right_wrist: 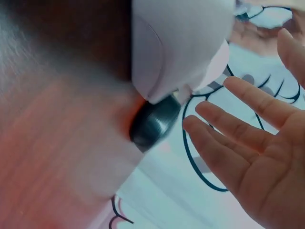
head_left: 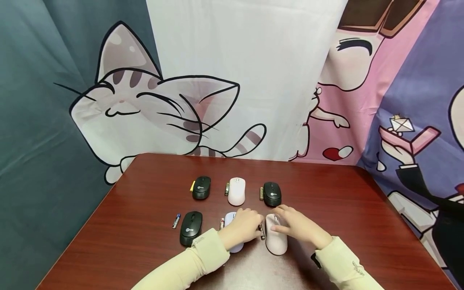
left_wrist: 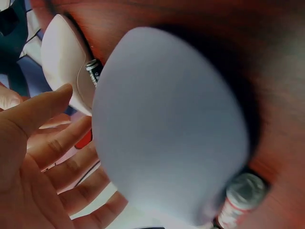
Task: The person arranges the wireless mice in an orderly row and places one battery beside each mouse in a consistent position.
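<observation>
My left hand [head_left: 243, 227] reaches over a lavender computer mouse [head_left: 237, 247] in the front row, its fingers loosely bent close to a battery [head_left: 262, 232]. In the left wrist view, the lavender mouse fills the middle, and the battery [left_wrist: 94, 71] lies between it and a pale pink mouse [left_wrist: 64, 59]. Nothing shows inside that hand. My right hand [head_left: 299, 224] hovers at the right side of the pale pink mouse [head_left: 276, 243], thumb over its top. In the right wrist view, the fingers are spread beside the pale pink mouse [right_wrist: 186, 43], with a black mouse [right_wrist: 155, 123] beyond.
Behind stand a black mouse [head_left: 201, 187] with a yellow battery [head_left: 192, 186], a white mouse [head_left: 237, 191] with a battery [head_left: 226, 189], and another black mouse [head_left: 272, 194] with a battery [head_left: 261, 193]. At front left are a larger black mouse [head_left: 191, 228] and batteries [head_left: 176, 220].
</observation>
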The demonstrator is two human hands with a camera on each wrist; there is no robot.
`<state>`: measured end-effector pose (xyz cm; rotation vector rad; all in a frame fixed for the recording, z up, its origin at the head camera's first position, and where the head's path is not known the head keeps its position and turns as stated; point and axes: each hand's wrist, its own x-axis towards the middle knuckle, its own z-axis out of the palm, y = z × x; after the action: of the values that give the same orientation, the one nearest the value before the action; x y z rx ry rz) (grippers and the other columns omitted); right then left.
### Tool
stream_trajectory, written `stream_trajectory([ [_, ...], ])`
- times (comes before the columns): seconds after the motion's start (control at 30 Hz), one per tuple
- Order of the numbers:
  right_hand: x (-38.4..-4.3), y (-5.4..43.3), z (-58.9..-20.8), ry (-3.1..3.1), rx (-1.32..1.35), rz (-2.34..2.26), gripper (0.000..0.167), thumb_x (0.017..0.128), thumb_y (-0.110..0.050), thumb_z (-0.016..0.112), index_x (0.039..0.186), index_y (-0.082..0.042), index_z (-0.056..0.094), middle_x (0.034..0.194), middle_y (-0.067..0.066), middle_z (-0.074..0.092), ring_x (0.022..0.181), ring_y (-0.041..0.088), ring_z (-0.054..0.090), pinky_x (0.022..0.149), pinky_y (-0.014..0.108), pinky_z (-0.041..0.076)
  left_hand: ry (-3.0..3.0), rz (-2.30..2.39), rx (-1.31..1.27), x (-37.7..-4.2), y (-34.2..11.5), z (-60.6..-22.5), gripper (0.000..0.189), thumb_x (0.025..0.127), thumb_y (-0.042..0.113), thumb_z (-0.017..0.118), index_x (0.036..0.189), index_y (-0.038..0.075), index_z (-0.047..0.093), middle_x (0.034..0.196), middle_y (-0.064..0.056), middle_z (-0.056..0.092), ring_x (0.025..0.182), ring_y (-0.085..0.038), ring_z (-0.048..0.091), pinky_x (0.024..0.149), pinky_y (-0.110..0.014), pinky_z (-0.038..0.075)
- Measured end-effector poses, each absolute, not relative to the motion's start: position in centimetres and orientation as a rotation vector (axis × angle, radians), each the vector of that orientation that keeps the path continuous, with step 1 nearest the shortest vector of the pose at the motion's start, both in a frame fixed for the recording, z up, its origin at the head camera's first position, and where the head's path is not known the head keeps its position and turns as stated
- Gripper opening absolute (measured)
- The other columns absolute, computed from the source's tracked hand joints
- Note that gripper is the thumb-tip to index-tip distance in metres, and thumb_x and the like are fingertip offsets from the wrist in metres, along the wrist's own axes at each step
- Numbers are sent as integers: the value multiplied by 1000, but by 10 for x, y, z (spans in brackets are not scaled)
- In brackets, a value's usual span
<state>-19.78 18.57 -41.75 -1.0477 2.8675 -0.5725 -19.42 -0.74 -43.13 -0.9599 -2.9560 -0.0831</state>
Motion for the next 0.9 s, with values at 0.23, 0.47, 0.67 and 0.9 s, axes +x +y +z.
stream_trajectory([
  [0.23, -202, 189, -414, 3109, -1039, -651, 15, 84, -11, 68, 97, -5, 66, 93, 2, 66, 86, 18, 63, 77, 36, 51, -2863, -215, -930, -190, -31, -431, 22, 80, 34, 71, 97, 21, 70, 93, 7, 69, 84, -13, 62, 68, -28, 44],
  [0.47, -203, 199, -419, 3400, -1134, -761, 16, 75, 2, 71, 85, -10, 65, 80, -4, 63, 75, 12, 59, 67, 32, 50, -2482, -594, -807, -193, -69, -434, 5, 79, 19, 72, 83, 19, 71, 80, 9, 70, 75, -9, 62, 68, -27, 46],
  [0.67, -206, 225, -425, 3518, -1290, -700, 15, 74, -1, 63, 88, -7, 64, 82, 1, 63, 78, 16, 59, 71, 33, 47, -2265, -640, -649, -193, -118, -441, 4, 78, 12, 71, 80, 16, 71, 74, 7, 68, 66, -10, 57, 64, -28, 46],
  [0.9, -219, 262, -434, 3680, -1172, -575, 21, 74, -3, 58, 94, 1, 63, 91, 14, 64, 87, 32, 59, 79, 44, 45, -2281, -639, -478, -212, -171, -443, 16, 76, 8, 73, 91, 11, 71, 84, -2, 70, 78, -22, 61, 70, -38, 48],
])
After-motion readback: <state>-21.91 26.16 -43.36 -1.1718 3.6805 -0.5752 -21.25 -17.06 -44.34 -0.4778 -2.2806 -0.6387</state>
